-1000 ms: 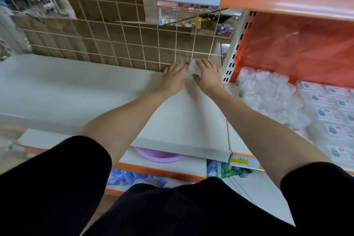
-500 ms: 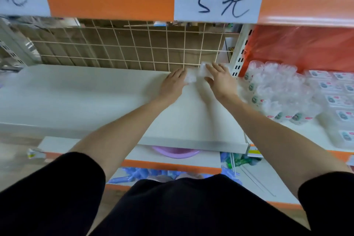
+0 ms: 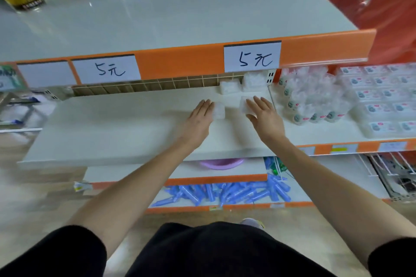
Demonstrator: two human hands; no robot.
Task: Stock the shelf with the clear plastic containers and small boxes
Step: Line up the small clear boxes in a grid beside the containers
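You stood before a white shelf (image 3: pixel 117 123) under an orange price rail (image 3: pixel 180 60) carrying handwritten cards. Your left grip (image 3: pixel 200 117) lay flat on the shelf, fingers straight and together, clamped on nothing. Just right of its fingertips, touching them, sat a small clear container (image 3: pixel 218 110). It rested flat on its base, its longer side seemingly running away from you toward the shelf's back, though blur softened its edges.

Your right grip (image 3: pixel 264 117) was likewise spread, fingers straight, lying against a second clear container (image 3: pixel 244 105) on its thumb side. That one also sat flat, its long axis running front to back and leaning slightly left. The two containers were apart, with bare shelf between them.

Beyond both grips, against the wire back grid (image 3: pixel 157 85), stood two more clear containers (image 3: pixel 229 86) side by side. Right of your right grip lay bagged clear cups (image 3: pixel 310 96), and further right rows of small labelled boxes (image 3: pixel 382 96). Below your forearms, a lower shelf held blue tubes (image 3: pixel 225 193).
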